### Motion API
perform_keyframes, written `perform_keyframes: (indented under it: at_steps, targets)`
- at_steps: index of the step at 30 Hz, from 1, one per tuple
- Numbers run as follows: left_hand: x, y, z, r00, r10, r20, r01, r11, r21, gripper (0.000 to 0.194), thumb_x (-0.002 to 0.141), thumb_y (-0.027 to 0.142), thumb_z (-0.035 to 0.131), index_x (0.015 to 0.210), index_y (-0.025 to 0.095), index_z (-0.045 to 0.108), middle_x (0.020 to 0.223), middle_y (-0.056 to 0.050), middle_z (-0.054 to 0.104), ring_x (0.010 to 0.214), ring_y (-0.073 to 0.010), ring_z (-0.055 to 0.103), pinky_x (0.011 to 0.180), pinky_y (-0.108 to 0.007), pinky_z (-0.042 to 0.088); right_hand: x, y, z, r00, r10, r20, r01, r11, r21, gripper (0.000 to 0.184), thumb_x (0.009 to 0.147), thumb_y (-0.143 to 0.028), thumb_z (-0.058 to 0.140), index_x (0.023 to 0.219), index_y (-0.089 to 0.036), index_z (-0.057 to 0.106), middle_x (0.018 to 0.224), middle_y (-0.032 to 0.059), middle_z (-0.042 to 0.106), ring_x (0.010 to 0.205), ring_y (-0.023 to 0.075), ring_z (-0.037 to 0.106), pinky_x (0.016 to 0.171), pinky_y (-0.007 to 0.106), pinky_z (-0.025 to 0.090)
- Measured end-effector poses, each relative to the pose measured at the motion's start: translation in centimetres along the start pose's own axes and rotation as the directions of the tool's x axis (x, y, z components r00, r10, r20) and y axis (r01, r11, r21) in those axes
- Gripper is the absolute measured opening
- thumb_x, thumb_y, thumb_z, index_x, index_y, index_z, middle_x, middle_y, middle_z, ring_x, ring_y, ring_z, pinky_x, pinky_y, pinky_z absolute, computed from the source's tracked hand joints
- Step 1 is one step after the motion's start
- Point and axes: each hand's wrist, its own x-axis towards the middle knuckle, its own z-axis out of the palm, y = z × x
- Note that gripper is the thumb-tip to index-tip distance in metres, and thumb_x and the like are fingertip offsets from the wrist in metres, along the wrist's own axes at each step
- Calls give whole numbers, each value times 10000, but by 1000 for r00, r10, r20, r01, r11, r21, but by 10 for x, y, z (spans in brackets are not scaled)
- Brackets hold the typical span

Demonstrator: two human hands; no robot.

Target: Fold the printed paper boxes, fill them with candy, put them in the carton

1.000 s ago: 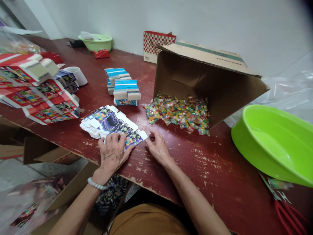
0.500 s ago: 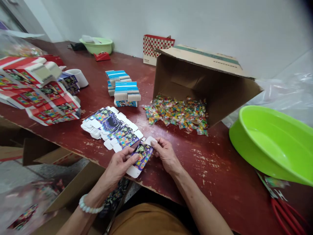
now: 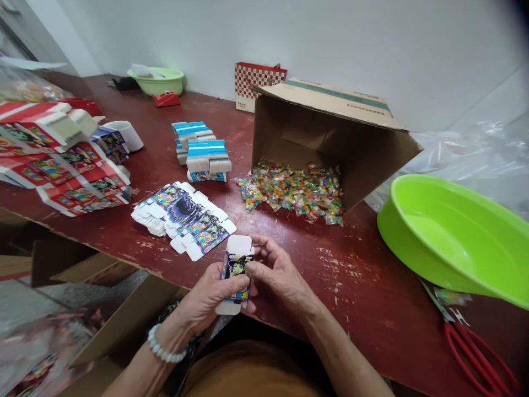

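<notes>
Between my hands is a small printed purple candy box, opened out into a tube with white flaps sticking out at its top and bottom. My left hand grips its left side, the thumb across the front. My right hand holds the right side, thumb on the front panel and fingers behind. Just beyond lies a spread stack of flat purple box blanks. Farther off, small wrapped candies spill from a cardboard carton lying on its side.
Blue-topped bundles of blanks stand behind the purple stack; red bundles are piled at left. A green basin and red-handled scissors are at right. The table's front edge runs above open cartons.
The box has gone from flat and slanted to upright and squared open. My right hand has moved from its top flap down to its side. The view has shifted slightly.
</notes>
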Motion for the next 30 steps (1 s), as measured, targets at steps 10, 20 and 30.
perform_keyframes:
  at_steps: [10, 20, 30]
  targets:
    - [13, -10, 13, 960, 207, -190, -175, 970, 169, 390, 739, 389, 797, 1023, 157, 666, 902, -51, 749, 798, -179, 697, 700, -255, 570, 2, 9, 1, 932, -161, -325, 44, 939, -340, 234, 809, -402, 661, 766, -173, 639, 693, 3, 646, 576, 118, 531, 550, 237, 443]
    - [9, -21, 15, 886, 369, -282, -276, 906, 320, 486, 786, 316, 725, 1243, 259, 574, 1037, -38, 732, 832, -196, 702, 725, -288, 572, -3, 25, -10, 932, -161, -325, 124, 984, -130, 215, 818, -377, 703, 942, -207, 657, 874, 15, 683, 780, 147, 614, 732, 257, 498]
    - [8, -6, 15, 957, 225, -182, -196, 967, 165, 258, 722, 241, 738, 923, 199, 581, 741, 22, 673, 645, -125, 603, 614, -227, 487, -10, 18, -23, 972, -98, -213, 40, 964, -265, 240, 829, -423, 704, 874, -188, 708, 811, 9, 679, 735, 147, 576, 711, 265, 450]
